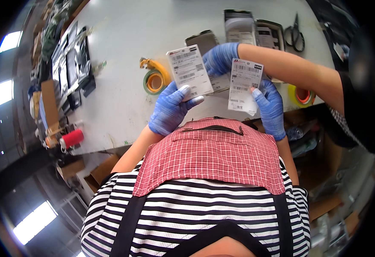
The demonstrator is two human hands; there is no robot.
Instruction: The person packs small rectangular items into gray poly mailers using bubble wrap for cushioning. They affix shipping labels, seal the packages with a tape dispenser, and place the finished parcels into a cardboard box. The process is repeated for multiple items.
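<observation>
In my left hand [170, 109], gloved in blue, is a stack of white shipping labels [189, 70] with barcodes, pinched at its lower edge with the thumb on top. My right hand [270, 107], in a matching glove, grips a thinner batch of printed labels [244, 85] by its right side. Both lots are held up over the table's near edge, a short gap apart. Between and behind them reaches a co-worker's blue-gloved hand [219, 60], its fingers partly hidden by my left stack. Around that hand lie flat packages [204, 40] with labels on them.
A yellow tape dispenser [156, 76] stands on the white table [123, 47] left of my labels. Black scissors [295, 36] lie at the far right, near a tape roll [301, 95]. Dark plastic bags [74, 60] cover the left edge, above a red spool [72, 139]. The co-worker's arm [290, 64] crosses from the right.
</observation>
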